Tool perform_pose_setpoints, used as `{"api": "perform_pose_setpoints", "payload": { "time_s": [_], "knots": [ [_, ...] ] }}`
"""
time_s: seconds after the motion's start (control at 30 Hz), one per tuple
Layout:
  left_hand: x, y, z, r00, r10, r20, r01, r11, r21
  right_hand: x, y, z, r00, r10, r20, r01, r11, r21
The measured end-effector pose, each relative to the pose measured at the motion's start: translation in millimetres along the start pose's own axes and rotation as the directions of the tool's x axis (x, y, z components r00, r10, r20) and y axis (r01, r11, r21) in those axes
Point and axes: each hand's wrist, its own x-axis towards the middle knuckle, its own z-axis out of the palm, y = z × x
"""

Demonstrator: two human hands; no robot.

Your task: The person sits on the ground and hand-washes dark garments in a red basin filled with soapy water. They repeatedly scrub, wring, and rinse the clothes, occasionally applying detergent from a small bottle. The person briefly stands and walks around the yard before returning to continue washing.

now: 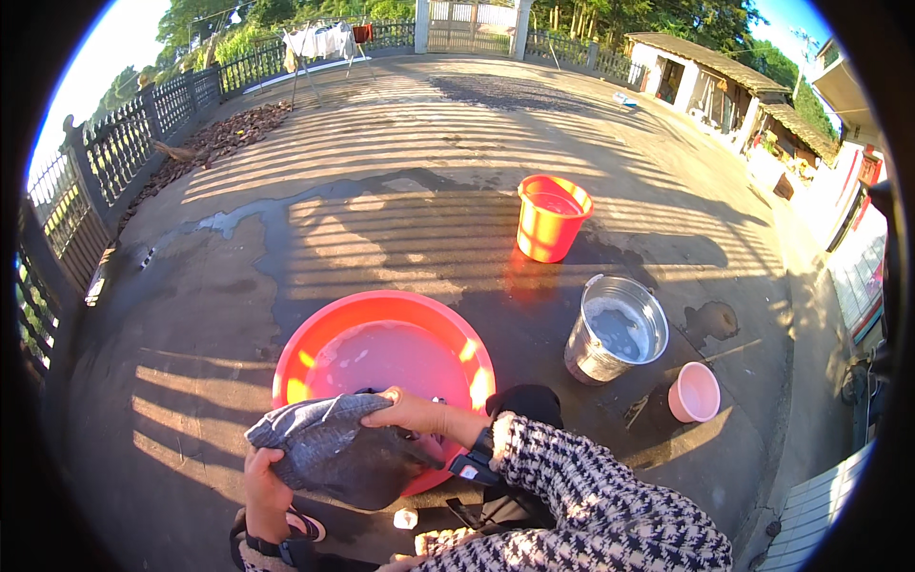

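A wet grey garment (336,450) is stretched between my two hands. My left hand (266,493) grips its lower left edge, and my right hand (404,413) pinches its upper right part. The cloth hangs over the near rim of a large red plastic basin (386,302). Cloudy, sudsy water (389,357) fills part of the basin. Some darker cloth shows behind my right hand, though the garment and my forearm hide most of the near side. Just below the garment, a small white lump (405,518), perhaps soap, lies on the ground.
A red bucket (545,232) of water stands beyond the basin. Right of the basin are a metal pail (590,357) of sudsy water and a small pink tub (695,392). Wet concrete (400,243) surrounds them. Laundry hangs on a drying rack (322,43) farther off.
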Motion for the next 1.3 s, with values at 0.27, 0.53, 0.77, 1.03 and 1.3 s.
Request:
{"api": "perform_pose_setpoints", "payload": {
  "time_s": [0.27,0.53,0.77,1.03,1.3],
  "knots": [
    [58,-117,-67,0.942,-0.337,-0.002,0.326,0.912,-0.251,74,68,-22,0.908,0.091,-0.408,-0.138,0.986,-0.088],
    [123,-201,-121,0.863,-0.469,-0.187,0.393,0.856,-0.336,68,122,58,0.955,-0.288,-0.072,0.146,0.667,-0.73],
    [113,-245,-96,0.765,-0.556,-0.326,0.37,0.793,-0.484,111,126,27,0.815,-0.248,-0.523,-0.243,0.673,-0.698],
    [109,-214,-110,0.898,-0.439,-0.005,0.395,0.812,-0.429,88,133,48,0.945,-0.281,-0.169,0.086,0.709,-0.7],
    [110,-235,-118,0.757,-0.53,-0.381,0.389,0.835,-0.389,81,129,48,0.883,-0.166,-0.438,-0.203,0.707,-0.677]
  ]
}}
